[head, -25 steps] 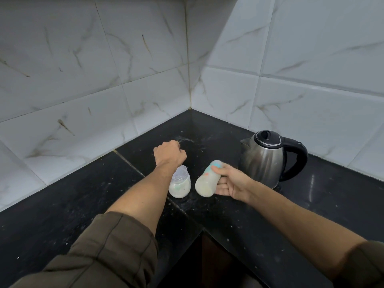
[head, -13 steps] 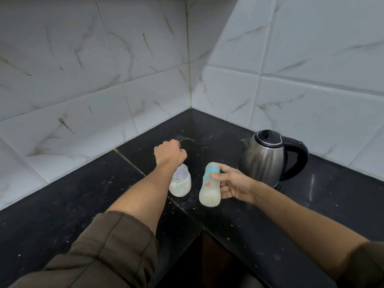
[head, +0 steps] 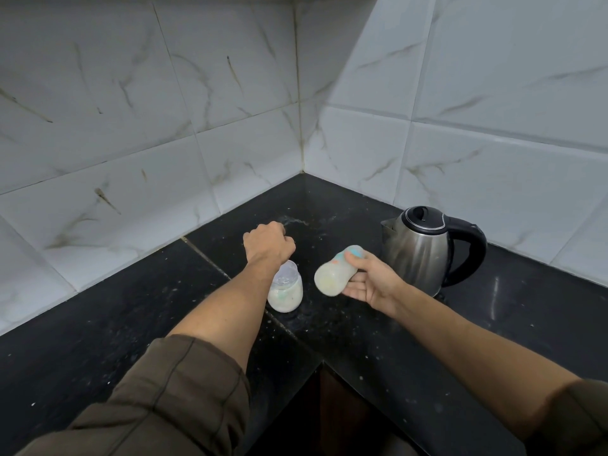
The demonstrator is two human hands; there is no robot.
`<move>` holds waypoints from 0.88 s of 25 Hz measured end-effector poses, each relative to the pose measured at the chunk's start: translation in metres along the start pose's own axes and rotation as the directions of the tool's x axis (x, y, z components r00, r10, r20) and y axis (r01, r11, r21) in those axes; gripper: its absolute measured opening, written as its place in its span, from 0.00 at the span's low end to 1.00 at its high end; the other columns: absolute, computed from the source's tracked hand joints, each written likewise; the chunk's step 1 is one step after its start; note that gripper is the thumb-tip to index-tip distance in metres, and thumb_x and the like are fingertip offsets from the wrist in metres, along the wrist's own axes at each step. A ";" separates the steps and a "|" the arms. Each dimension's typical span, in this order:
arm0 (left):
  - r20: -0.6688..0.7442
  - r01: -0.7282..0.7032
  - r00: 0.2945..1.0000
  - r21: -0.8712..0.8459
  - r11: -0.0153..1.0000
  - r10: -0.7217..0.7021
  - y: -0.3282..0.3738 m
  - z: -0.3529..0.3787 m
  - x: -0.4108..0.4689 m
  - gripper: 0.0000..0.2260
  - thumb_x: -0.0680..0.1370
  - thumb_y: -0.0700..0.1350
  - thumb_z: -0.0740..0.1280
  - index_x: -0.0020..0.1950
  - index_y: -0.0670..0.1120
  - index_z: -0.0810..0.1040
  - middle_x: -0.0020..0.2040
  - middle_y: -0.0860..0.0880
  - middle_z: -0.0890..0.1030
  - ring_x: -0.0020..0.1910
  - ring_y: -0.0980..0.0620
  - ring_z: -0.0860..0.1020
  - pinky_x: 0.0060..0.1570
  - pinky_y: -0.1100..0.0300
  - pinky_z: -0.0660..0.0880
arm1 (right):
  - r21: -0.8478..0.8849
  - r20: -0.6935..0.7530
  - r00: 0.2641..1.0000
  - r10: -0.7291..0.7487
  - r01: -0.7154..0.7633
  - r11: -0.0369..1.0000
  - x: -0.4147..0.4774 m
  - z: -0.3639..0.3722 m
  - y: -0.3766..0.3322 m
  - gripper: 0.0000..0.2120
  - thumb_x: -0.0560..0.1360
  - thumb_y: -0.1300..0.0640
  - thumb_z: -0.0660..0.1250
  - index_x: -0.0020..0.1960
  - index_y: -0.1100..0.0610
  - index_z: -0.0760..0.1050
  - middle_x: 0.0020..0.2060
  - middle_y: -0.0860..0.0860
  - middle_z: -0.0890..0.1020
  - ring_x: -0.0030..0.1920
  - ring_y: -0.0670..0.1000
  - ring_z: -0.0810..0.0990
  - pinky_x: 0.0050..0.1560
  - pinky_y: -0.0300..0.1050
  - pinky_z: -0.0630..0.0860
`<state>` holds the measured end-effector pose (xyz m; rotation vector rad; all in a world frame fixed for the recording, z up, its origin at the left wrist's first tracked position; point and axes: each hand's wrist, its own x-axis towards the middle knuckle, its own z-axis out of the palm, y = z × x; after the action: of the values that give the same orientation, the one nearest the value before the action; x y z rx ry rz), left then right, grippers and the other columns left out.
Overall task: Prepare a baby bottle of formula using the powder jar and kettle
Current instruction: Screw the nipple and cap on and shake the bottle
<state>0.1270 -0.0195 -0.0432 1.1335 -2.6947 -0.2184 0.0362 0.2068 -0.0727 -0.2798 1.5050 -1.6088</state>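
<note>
My right hand (head: 373, 284) grips a small baby bottle (head: 332, 274) holding milky liquid, with teal and orange markings. It is tilted in the air, base toward the lower left. A second bottle (head: 285, 292) with a clear cap stands upright on the black counter (head: 131, 324), also holding whitish liquid. My left hand (head: 268, 246) is a closed fist just behind and above that standing bottle; I see nothing in it. A steel kettle (head: 418, 255) with a black lid and handle stands to the right, close behind my right hand. No powder jar is in view.
The counter runs into a corner of white marble-look wall tiles (head: 230, 126). White specks and a faint spill mark lie on the counter (head: 296, 222) behind my left fist. A dark gap opens below the counter's front edge (head: 316, 406).
The bottle in my right hand went from tilted to upright and is tilted again now. My left fist and the standing bottle have stayed put.
</note>
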 end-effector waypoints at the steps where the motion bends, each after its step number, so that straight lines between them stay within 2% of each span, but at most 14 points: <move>1: -0.002 -0.001 1.000 0.001 1.000 0.001 0.000 0.000 0.000 0.11 0.80 0.49 0.65 0.58 0.49 0.84 0.44 0.49 0.84 0.43 0.47 0.80 0.56 0.46 0.79 | -0.061 0.062 0.998 0.012 -0.008 0.998 -0.001 0.000 0.000 0.24 0.80 0.51 0.74 0.73 0.47 0.72 0.58 0.59 0.88 0.54 0.59 0.89 0.44 0.50 0.87; 3: -0.001 -0.003 1.000 0.004 1.000 0.003 0.001 0.001 -0.001 0.11 0.80 0.50 0.65 0.58 0.49 0.84 0.44 0.49 0.84 0.43 0.48 0.80 0.55 0.47 0.79 | -0.174 0.181 0.983 0.002 0.030 0.984 -0.005 -0.002 0.000 0.28 0.76 0.51 0.78 0.72 0.40 0.71 0.59 0.58 0.87 0.56 0.62 0.89 0.46 0.52 0.87; 4: -0.002 -0.004 1.000 0.008 1.000 0.004 0.000 0.001 0.000 0.11 0.80 0.50 0.65 0.58 0.49 0.84 0.44 0.49 0.84 0.43 0.48 0.81 0.55 0.47 0.79 | -0.181 0.194 0.980 -0.044 0.080 0.980 -0.007 -0.002 -0.003 0.31 0.74 0.51 0.80 0.72 0.37 0.71 0.60 0.58 0.87 0.56 0.62 0.88 0.47 0.53 0.87; 6: 0.001 -0.001 1.000 0.009 1.000 0.001 -0.001 0.001 0.000 0.11 0.80 0.50 0.65 0.58 0.50 0.83 0.43 0.49 0.84 0.43 0.47 0.80 0.55 0.47 0.79 | -0.125 0.095 0.980 -0.177 0.188 0.974 -0.008 -0.002 -0.012 0.38 0.70 0.49 0.83 0.75 0.36 0.69 0.60 0.57 0.87 0.55 0.61 0.89 0.48 0.54 0.87; 8: 0.001 -0.001 1.000 0.004 1.000 0.001 -0.002 0.001 0.000 0.11 0.80 0.50 0.65 0.58 0.49 0.83 0.43 0.49 0.84 0.42 0.47 0.80 0.56 0.47 0.79 | -0.025 -0.015 0.974 -0.227 0.226 0.974 -0.005 0.000 -0.018 0.42 0.70 0.49 0.82 0.78 0.38 0.65 0.61 0.56 0.86 0.54 0.60 0.89 0.49 0.54 0.87; 9: 0.001 -0.004 1.000 0.001 1.000 0.004 -0.001 0.002 -0.001 0.11 0.80 0.50 0.65 0.57 0.49 0.84 0.42 0.49 0.83 0.42 0.47 0.80 0.56 0.47 0.79 | -0.060 -0.012 0.973 -0.230 0.229 0.971 -0.005 0.000 -0.017 0.42 0.71 0.50 0.81 0.79 0.38 0.64 0.60 0.57 0.86 0.54 0.60 0.89 0.48 0.54 0.87; 12: 0.004 -0.015 1.000 -0.002 1.000 0.015 0.003 0.001 -0.002 0.11 0.80 0.50 0.65 0.58 0.49 0.83 0.44 0.49 0.84 0.44 0.48 0.81 0.56 0.46 0.79 | -0.297 0.219 0.968 -0.126 0.189 0.936 -0.007 0.000 -0.008 0.41 0.72 0.50 0.82 0.77 0.34 0.64 0.57 0.57 0.88 0.55 0.60 0.89 0.50 0.54 0.86; 13: 0.005 -0.015 1.000 -0.005 1.000 0.015 0.003 0.000 -0.001 0.11 0.80 0.50 0.65 0.58 0.49 0.83 0.44 0.49 0.84 0.45 0.47 0.81 0.56 0.46 0.79 | -0.319 0.239 0.964 -0.120 0.195 0.928 -0.007 -0.001 -0.006 0.41 0.71 0.49 0.82 0.76 0.33 0.65 0.58 0.57 0.88 0.55 0.59 0.89 0.51 0.54 0.86; 14: 0.005 -0.014 1.000 -0.006 1.000 0.014 0.003 -0.001 0.000 0.11 0.80 0.50 0.65 0.58 0.49 0.83 0.45 0.49 0.84 0.45 0.47 0.82 0.56 0.46 0.79 | -0.288 0.193 0.969 -0.151 0.203 0.936 -0.008 -0.001 -0.005 0.40 0.71 0.49 0.82 0.75 0.33 0.66 0.59 0.58 0.87 0.55 0.59 0.89 0.50 0.54 0.86; 16: 0.002 -0.013 1.000 0.004 1.000 0.013 0.000 -0.001 0.000 0.11 0.80 0.49 0.64 0.58 0.49 0.83 0.44 0.49 0.84 0.45 0.46 0.82 0.56 0.46 0.79 | -0.104 0.007 0.978 -0.211 0.210 0.972 -0.006 0.001 -0.006 0.35 0.73 0.51 0.81 0.74 0.35 0.68 0.63 0.58 0.85 0.53 0.58 0.90 0.47 0.52 0.87; 17: 0.002 -0.011 1.000 0.007 1.000 0.011 -0.002 0.000 0.000 0.11 0.80 0.49 0.64 0.58 0.49 0.83 0.43 0.49 0.84 0.44 0.47 0.81 0.57 0.46 0.79 | -0.045 -0.033 0.977 -0.212 0.211 0.976 -0.005 0.001 -0.007 0.34 0.75 0.52 0.80 0.73 0.35 0.68 0.64 0.58 0.84 0.53 0.58 0.90 0.47 0.51 0.87; 18: 0.002 -0.007 1.000 0.005 1.000 0.007 -0.002 0.001 -0.001 0.11 0.80 0.49 0.64 0.58 0.49 0.83 0.43 0.49 0.83 0.43 0.47 0.81 0.57 0.46 0.79 | -0.052 -0.011 0.980 -0.197 0.196 0.979 -0.005 0.002 -0.006 0.33 0.75 0.52 0.79 0.74 0.35 0.67 0.62 0.58 0.85 0.53 0.59 0.90 0.47 0.52 0.87; 21: 0.004 -0.007 1.000 -0.010 1.000 0.007 0.000 0.003 -0.002 0.11 0.81 0.50 0.65 0.58 0.49 0.83 0.43 0.49 0.83 0.43 0.48 0.81 0.57 0.46 0.79 | -0.241 0.191 0.975 -0.115 0.160 0.957 -0.009 0.003 -0.004 0.38 0.73 0.50 0.81 0.75 0.34 0.66 0.59 0.57 0.87 0.55 0.60 0.89 0.50 0.54 0.87; 22: 0.004 -0.010 1.000 -0.016 1.000 0.010 0.001 0.003 -0.001 0.11 0.81 0.50 0.65 0.58 0.49 0.83 0.43 0.49 0.83 0.43 0.48 0.81 0.57 0.46 0.80 | -0.243 0.186 0.974 -0.130 0.174 0.954 -0.009 0.003 -0.005 0.38 0.72 0.50 0.81 0.76 0.34 0.66 0.60 0.57 0.87 0.55 0.59 0.89 0.50 0.54 0.87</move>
<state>0.1265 -0.0177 -0.0458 1.1161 -2.6962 -0.2407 0.0417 0.2104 -0.0639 -0.6768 1.5921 -1.4638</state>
